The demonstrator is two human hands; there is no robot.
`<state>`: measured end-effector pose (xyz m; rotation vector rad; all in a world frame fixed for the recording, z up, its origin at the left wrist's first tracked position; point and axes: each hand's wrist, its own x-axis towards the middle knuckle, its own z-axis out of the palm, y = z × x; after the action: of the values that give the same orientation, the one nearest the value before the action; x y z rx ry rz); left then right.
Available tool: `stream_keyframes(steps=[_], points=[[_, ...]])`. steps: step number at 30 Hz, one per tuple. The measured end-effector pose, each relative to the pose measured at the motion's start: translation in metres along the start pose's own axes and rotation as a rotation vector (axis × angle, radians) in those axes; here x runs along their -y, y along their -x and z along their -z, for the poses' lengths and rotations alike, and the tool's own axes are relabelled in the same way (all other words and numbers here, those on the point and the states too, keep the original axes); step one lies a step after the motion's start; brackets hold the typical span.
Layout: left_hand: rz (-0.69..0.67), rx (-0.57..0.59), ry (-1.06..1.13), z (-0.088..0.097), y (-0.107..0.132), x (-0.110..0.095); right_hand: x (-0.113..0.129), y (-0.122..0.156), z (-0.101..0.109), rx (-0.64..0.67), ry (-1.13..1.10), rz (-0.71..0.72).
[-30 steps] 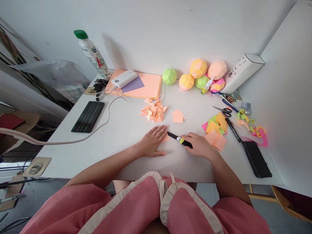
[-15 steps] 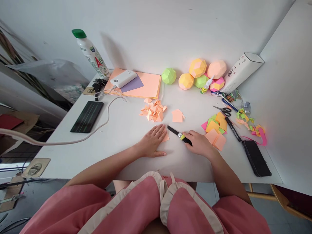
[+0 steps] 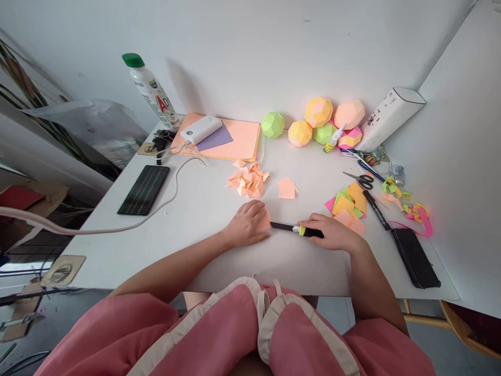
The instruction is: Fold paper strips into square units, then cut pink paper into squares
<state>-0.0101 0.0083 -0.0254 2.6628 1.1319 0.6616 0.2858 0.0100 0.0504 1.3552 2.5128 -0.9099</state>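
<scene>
My left hand (image 3: 247,223) presses down on a small peach paper square (image 3: 264,221) on the white table (image 3: 203,209), with its fingers curled over the paper's left part. My right hand (image 3: 332,232) is closed round a black and yellow utility knife (image 3: 298,228). The knife lies nearly level, and its blade tip touches the right edge of the peach square. A pile of folded peach pieces (image 3: 248,181) and a few flat peach squares (image 3: 286,188) lie just beyond my hands.
Coloured paper squares (image 3: 347,204), scissors (image 3: 362,179), a black pen (image 3: 376,209) and a phone (image 3: 415,256) lie at the right. Paper balls (image 3: 318,121), a glue bottle (image 3: 333,138), a peach paper stack (image 3: 238,139) with a power bank (image 3: 201,129), a spray bottle (image 3: 151,91) and a dark tablet (image 3: 144,189) sit behind and left.
My right hand has drawn the knife to the right and swung it nearly level. My left hand's fingers have curled in on the peach square.
</scene>
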Motion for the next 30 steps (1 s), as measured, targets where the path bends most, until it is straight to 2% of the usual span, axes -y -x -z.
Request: stream_keyframes(steps=[6,15,30], points=[[-0.035,0.027,0.040,0.0066,-0.0033,-0.0008,-0.0047,0.0016,-0.0004,0.045,-0.011,0.007],[-0.057,0.047,0.047,0.0099,-0.0053,0.0030,-0.0026,-0.0008,-0.0001,0.006,-0.004,0.025],[-0.081,0.008,0.115,0.0110,-0.0048,0.0053,-0.0019,-0.0006,-0.0005,0.005,-0.043,0.045]])
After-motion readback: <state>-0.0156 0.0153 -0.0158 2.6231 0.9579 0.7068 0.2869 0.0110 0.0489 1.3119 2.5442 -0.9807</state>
